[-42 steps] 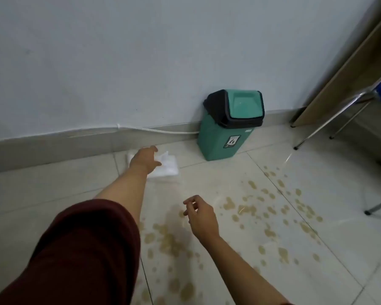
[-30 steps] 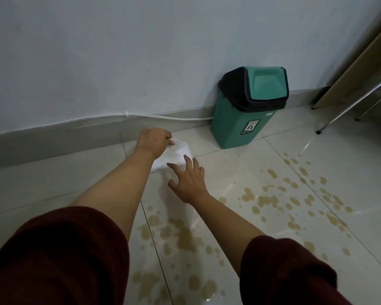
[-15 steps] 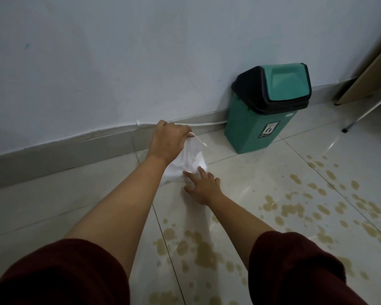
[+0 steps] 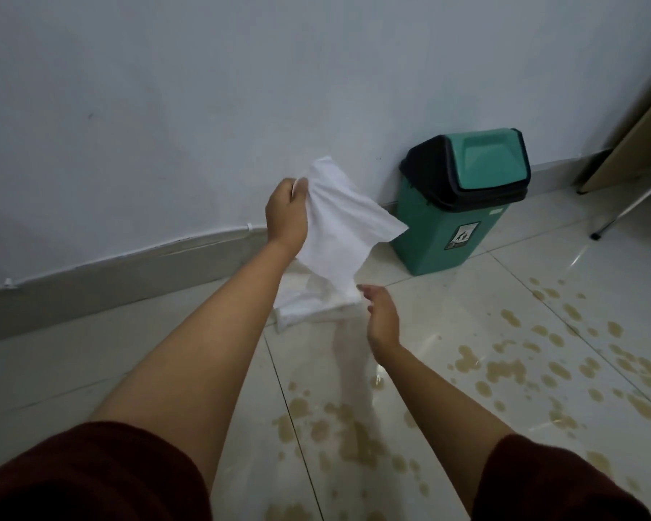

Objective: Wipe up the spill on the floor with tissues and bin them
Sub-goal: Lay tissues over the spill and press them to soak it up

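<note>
Bin (image 4: 453, 223) lid closed; left hand (image 4: 287, 214) pinches raised tissue (image 4: 341, 227).

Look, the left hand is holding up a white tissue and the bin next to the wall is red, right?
Not quite. The head view shows the left hand holding up a white tissue, and the bin does stand next to the wall, but the bin is green with a black rim, not red.
</note>
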